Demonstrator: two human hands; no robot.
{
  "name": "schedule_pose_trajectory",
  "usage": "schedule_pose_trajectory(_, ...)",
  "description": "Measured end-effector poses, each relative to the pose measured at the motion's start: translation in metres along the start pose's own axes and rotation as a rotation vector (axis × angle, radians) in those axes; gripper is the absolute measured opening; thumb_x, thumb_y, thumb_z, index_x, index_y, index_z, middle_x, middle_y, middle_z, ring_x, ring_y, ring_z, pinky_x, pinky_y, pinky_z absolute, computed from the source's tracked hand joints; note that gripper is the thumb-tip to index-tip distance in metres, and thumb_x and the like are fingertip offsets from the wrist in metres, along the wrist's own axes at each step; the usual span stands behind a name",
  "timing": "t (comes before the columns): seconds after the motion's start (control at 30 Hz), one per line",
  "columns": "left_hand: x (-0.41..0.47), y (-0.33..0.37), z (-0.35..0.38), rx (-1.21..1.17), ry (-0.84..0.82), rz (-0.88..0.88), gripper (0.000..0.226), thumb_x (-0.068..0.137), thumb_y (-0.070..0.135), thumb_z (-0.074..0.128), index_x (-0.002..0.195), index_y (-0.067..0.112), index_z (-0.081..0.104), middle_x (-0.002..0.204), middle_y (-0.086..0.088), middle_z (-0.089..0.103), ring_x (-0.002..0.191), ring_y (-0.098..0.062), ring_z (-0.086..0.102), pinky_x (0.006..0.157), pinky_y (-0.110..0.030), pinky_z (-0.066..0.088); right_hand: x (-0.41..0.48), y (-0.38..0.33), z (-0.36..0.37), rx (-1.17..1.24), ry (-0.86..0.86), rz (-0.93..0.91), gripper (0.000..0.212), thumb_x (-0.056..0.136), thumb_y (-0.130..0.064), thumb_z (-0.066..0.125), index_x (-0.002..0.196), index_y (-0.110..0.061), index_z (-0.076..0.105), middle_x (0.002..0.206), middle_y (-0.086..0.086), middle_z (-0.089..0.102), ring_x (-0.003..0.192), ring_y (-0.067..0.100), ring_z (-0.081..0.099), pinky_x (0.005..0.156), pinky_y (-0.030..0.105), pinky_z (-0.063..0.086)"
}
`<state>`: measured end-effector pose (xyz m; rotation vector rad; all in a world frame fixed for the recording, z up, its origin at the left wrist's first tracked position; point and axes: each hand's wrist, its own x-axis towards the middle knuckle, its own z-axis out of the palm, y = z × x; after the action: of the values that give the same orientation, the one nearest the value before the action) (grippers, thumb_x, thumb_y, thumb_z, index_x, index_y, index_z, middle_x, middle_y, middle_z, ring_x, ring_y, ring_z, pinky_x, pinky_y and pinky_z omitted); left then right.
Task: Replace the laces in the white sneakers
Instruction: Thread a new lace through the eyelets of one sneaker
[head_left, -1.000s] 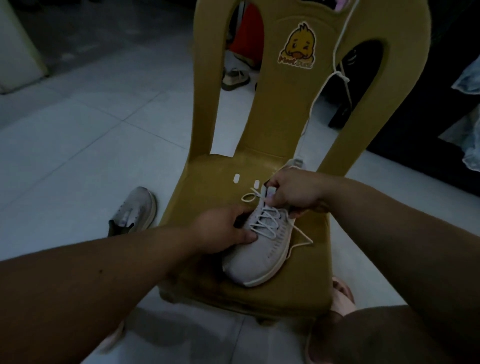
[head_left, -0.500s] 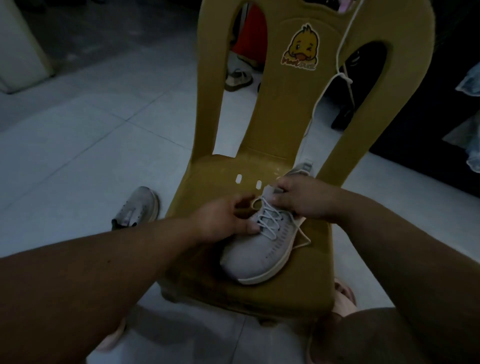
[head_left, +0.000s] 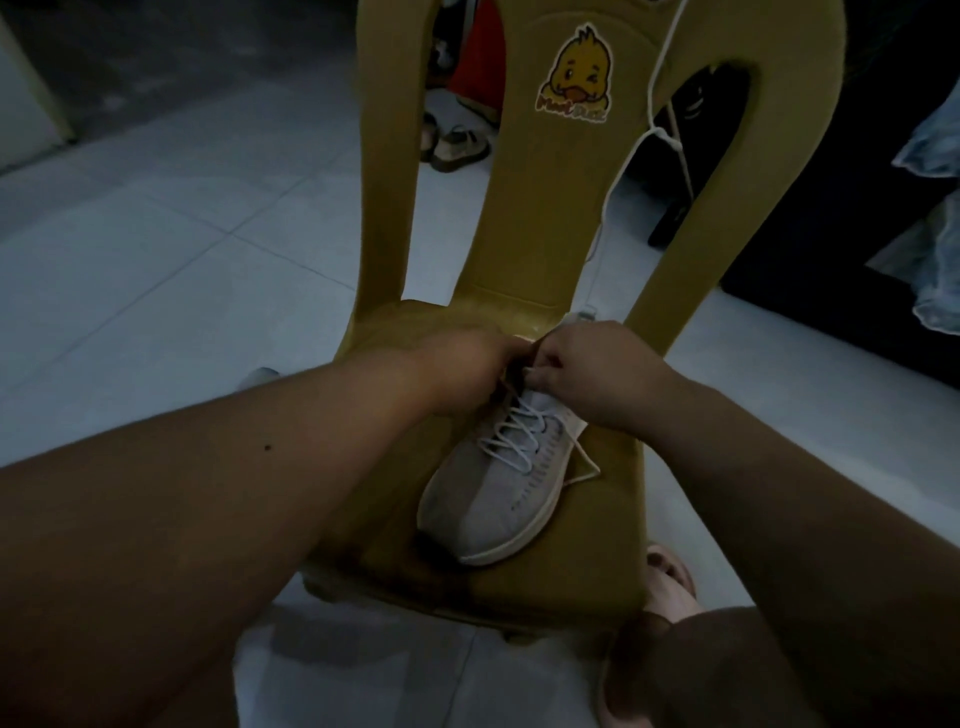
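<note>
A white sneaker (head_left: 493, 493) lies on the seat of a yellow plastic chair (head_left: 566, 582), toe toward me. Its white lace (head_left: 511, 436) criss-crosses the eyelets, and a loose loop of it (head_left: 584, 467) hangs off the right side. My left hand (head_left: 457, 371) and my right hand (head_left: 587, 374) meet at the top of the shoe's tongue, fingers curled and pinching the lace ends there. The fingertips hide the exact grip. Another white lace (head_left: 657, 119) hangs over the chair back.
The second sneaker (head_left: 260, 375) peeks out on the tiled floor left of the chair, mostly hidden by my left arm. Sandals (head_left: 457, 145) lie behind the chair back. My foot (head_left: 670, 577) rests at the chair's front right corner. Dark furniture stands at right.
My left hand left the side of the shoe and moved up to the tongue to meet my right hand. The view shifted closer and the second sneaker slid behind my arm.
</note>
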<state>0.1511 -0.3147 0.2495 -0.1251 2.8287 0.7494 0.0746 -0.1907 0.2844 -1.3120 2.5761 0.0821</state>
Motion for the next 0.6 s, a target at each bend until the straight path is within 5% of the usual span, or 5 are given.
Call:
schedule_pose_trajectory(0.1, -0.001, -0.005, -0.004, 0.06, 0.078, -0.039, 0.018, 0.093, 0.024, 0.052, 0.109, 0.025, 0.059, 0.112, 0.0, 0.054, 0.09, -0.013, 0.05, 0.072, -0.026, 0.04, 0.0, 0.005, -0.002, -0.011, 0.055, -0.077, 0.026, 0.096, -0.039, 0.049, 0.098, -0.019, 0.067, 0.091, -0.001, 0.062, 0.079, 0.014, 0.055, 0.057, 0.025, 0.032)
schedule_pose_trajectory(0.2, -0.014, -0.012, -0.006, 0.247, 0.18, -0.048, 0.015, 0.087, 0.037, 0.059, 0.099, 0.028, 0.062, 0.119, -0.001, 0.039, 0.104, -0.018, 0.038, 0.081, -0.029, 0.038, -0.001, 0.012, 0.002, 0.28, 0.191, -0.036, 0.004, 0.091, -0.034, 0.06, 0.088, -0.031, 0.062, 0.086, -0.013, 0.06, 0.074, 0.0, 0.052, 0.059, 0.013, 0.033)
schedule_pose_trajectory(0.33, -0.031, -0.013, -0.01, 0.374, 0.257, 0.0, 0.015, 0.085, 0.034, 0.062, 0.096, 0.026, 0.067, 0.118, 0.001, 0.045, 0.101, -0.015, 0.044, 0.076, -0.026, 0.042, -0.006, 0.025, 0.013, 0.596, 0.111, 0.127, 0.03, 0.086, -0.027, 0.068, 0.114, -0.03, 0.057, 0.093, -0.019, 0.055, 0.084, -0.004, 0.053, 0.068, 0.012, 0.04)
schedule_pose_trajectory(0.47, -0.032, -0.005, -0.019, 0.152, 0.021, -0.071, 0.009, 0.085, 0.027, 0.061, 0.093, 0.024, 0.062, 0.086, 0.002, 0.06, 0.073, -0.013, 0.055, 0.061, -0.029, 0.047, -0.024, 0.022, 0.024, 0.538, -0.201, 0.119, 0.043, 0.09, -0.023, 0.062, 0.132, -0.018, 0.053, 0.123, -0.001, 0.058, 0.114, 0.017, 0.054, 0.098, 0.036, 0.045)
schedule_pose_trajectory(0.6, -0.022, 0.003, -0.022, -0.269, -0.142, -0.221, 0.019, 0.094, 0.033, 0.05, 0.099, 0.019, 0.061, 0.077, -0.004, 0.063, 0.056, -0.014, 0.057, 0.052, -0.026, 0.043, -0.037, 0.017, 0.035, 0.648, -0.272, 0.127, 0.039, 0.1, -0.024, 0.046, 0.138, -0.021, 0.046, 0.136, 0.0, 0.052, 0.12, 0.018, 0.048, 0.097, 0.026, 0.038)
